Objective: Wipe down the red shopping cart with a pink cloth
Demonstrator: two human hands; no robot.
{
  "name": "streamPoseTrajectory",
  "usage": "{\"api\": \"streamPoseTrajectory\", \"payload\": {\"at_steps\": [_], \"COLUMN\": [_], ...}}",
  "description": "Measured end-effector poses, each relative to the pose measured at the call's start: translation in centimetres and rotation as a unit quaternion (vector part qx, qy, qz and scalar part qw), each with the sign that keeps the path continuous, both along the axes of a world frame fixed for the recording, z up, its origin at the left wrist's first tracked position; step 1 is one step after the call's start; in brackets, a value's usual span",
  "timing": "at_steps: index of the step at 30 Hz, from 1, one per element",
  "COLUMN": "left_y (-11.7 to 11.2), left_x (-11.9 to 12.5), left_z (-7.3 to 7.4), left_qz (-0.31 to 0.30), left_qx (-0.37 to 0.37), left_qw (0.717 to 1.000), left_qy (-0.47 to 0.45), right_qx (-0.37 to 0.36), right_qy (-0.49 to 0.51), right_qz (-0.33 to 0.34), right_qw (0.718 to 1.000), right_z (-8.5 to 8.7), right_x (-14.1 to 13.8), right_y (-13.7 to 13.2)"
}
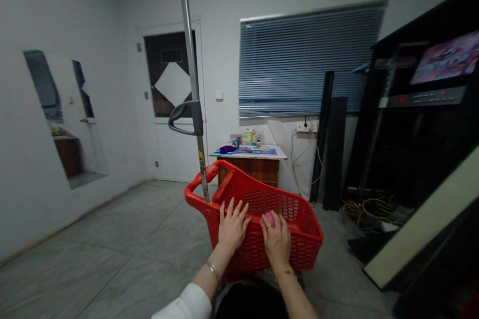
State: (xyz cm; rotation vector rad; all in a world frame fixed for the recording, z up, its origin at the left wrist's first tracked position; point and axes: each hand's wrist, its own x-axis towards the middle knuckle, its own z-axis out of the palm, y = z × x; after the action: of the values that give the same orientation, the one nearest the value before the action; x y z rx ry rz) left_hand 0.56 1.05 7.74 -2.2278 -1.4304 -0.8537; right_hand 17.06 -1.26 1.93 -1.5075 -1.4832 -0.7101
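Observation:
A red plastic shopping cart [312, 232] stands right in front of me, with perforated sides and a loop handle at its left end. Against its near rim lies my left hand [232, 224], fingers outstretched and spread, holding nothing. Farther right on the same rim, my right hand [277, 237] is closed around something pink [268, 218], maybe a cloth or sponge; most of it is hidden under the fingers. A metal pole [190, 55] with a grey grip [185, 117] rises at the cart's handle end.
Behind the cart, a small wooden desk [247, 168] carries a purple cloth [227, 149] and small containers. A black rack [392, 159] with a lit screen stands right, near loose cables [374, 209] and a leaning pale board [422, 224]. A white door [175, 152] is at back left.

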Motion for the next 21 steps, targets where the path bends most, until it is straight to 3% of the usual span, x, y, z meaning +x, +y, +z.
{"api": "streamPoseTrajectory", "payload": {"at_steps": [4,11,14,17,21], "left_y": [0.1,0.0,-0.1,-0.2,-0.2], "left_x": [-0.1,-0.2,-0.1,0.0,0.1], "left_z": [-0.1,-0.1,0.0,0.0,0.0], "left_qz": [0.000,-0.006,-0.004,-0.002,0.000], "left_qx": [0.000,0.007,0.003,-0.003,0.000], "left_qw": [1.000,1.000,1.000,1.000,1.000], "left_qy": [0.005,0.000,-0.007,-0.010,-0.013], "right_qx": [-0.004,-0.028,-0.025,0.012,0.061], "right_qy": [-0.030,-0.005,0.020,0.045,0.082], "right_qz": [0.016,-0.011,-0.033,-0.075,-0.112], "right_qw": [0.999,1.000,0.999,0.996,0.988], "right_z": [-0.4,-3.1,-4.3,-4.9,-4.8], "right_x": [2.5,12.0,14.7,14.9,13.1], "right_y": [-0.5,-2.0,-2.3,-2.1,-1.6]}}
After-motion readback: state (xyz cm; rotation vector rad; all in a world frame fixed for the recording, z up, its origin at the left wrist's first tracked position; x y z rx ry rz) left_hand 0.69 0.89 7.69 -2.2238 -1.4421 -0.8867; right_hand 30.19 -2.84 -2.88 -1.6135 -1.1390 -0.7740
